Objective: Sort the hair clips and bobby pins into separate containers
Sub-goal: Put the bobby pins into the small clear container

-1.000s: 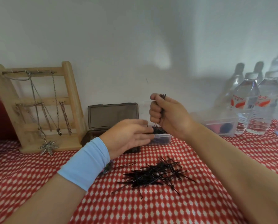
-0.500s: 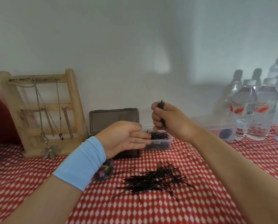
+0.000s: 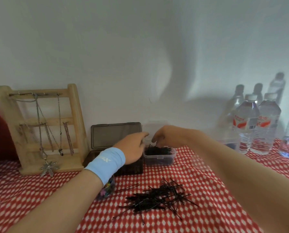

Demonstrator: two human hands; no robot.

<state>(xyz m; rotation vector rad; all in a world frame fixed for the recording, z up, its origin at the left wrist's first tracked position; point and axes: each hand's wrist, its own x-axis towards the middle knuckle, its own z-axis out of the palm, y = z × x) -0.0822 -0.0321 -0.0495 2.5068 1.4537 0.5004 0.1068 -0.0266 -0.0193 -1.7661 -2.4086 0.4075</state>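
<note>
Down has come the right hand (image 3: 165,137) in the head view, from holding a bunch of pins upright above the clear tub (image 3: 159,158) to hanging fingers-first over its mouth, fingertips at or among the stored pins (image 3: 157,150); blur hides whether it pinches any, so I cannot tell. The left hand (image 3: 132,145) has slid forward too, fingers loosely straight and holding nothing, over the dark box (image 3: 115,135) just left of the tub.

Risks, as I judge them: the tub is small and already heaped, so a bunch let go askew could spring over the rim onto the cloth (image 3: 207,182); the left forearm lies over the coloured hair clips (image 3: 106,190) (mostly hidden beneath it), and a careless drag back could sweep them into the loose bobby pins (image 3: 157,199) nearby, undoing the sorting; the light tub could also be nudged and tip.

Counts: one clear tub; one dark box, lid raised; one loose pile of pins, too tangled to number, plus one stray pin (image 3: 127,188) to its left; clips too hidden to count; two labelled water bottles (image 3: 246,121) plainly, another cut off at the right edge.
</note>
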